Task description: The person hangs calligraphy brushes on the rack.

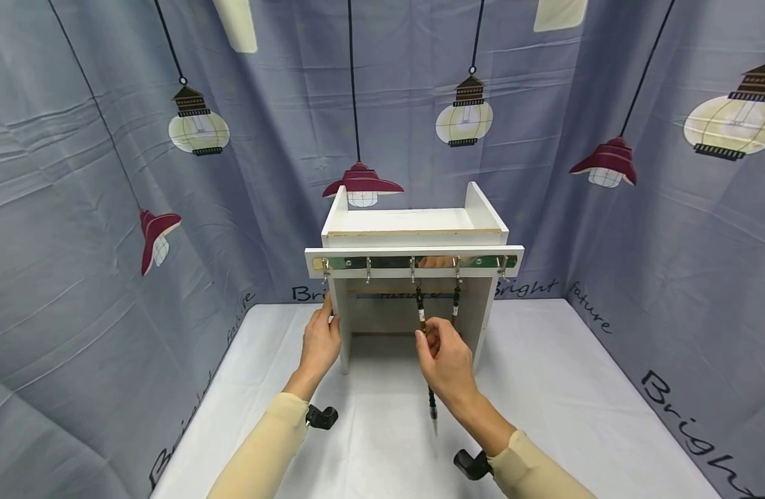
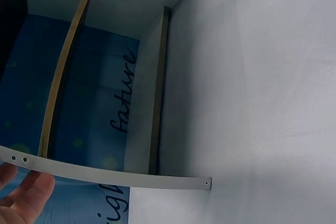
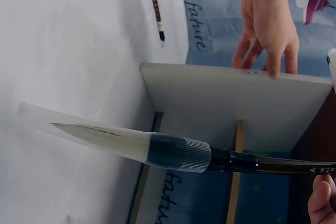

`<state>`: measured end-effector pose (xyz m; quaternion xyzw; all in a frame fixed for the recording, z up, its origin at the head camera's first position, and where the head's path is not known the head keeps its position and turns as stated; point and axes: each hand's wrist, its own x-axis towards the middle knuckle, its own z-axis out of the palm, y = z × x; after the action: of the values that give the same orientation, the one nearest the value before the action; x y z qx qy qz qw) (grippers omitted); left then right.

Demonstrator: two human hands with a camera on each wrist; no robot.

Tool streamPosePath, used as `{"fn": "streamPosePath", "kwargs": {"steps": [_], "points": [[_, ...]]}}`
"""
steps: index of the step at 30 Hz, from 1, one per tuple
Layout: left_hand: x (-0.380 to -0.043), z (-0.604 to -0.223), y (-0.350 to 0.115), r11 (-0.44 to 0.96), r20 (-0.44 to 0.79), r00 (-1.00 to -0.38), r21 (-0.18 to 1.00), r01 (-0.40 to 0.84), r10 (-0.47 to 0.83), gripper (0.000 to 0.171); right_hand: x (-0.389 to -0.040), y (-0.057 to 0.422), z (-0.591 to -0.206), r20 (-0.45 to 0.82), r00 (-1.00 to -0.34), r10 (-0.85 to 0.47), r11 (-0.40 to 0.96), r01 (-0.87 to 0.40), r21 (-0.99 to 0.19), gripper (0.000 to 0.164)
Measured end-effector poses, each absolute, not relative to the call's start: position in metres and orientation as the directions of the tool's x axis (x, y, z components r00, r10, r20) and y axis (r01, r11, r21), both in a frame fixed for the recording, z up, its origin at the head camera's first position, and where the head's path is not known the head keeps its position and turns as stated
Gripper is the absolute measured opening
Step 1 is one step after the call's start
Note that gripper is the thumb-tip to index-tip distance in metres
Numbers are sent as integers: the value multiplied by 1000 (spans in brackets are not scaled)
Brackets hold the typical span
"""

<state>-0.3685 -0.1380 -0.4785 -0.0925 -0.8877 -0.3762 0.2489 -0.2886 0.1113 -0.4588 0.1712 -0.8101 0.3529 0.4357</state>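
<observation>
In the head view a white wooden rack (image 1: 414,239) carries a shiny strip with several metal hooks (image 1: 412,267) across its front. My left hand (image 1: 320,339) rests against the outer side of the rack's left panel (image 3: 236,93), fingertips right at its front edge. With thumb and fingertips, my right hand (image 1: 447,357) pinches the dark handle of a calligraphy brush (image 3: 178,150). The brush hangs tip down in front of the rack opening, its top close under the middle hook. Its pale bristles sit in a clear cap. Another brush (image 1: 455,305) hangs to its right, partly behind my right hand.
One more brush (image 3: 155,9) shows against the white cloth in the right wrist view. Inside the rack, crossbars (image 2: 63,72) span between the panels. The white table (image 1: 544,388) is bordered by a grey-blue curtain (image 1: 669,277) printed with lamps and lettering.
</observation>
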Motion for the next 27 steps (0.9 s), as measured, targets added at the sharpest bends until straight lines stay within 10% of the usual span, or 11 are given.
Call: {"fn": "streamPosePath", "kwargs": {"steps": [27], "points": [[-370, -479, -137, 704, 515, -857, 615, 355, -17, 56, -295, 106, -461, 783, -621, 43, 694, -545, -471, 22]]}}
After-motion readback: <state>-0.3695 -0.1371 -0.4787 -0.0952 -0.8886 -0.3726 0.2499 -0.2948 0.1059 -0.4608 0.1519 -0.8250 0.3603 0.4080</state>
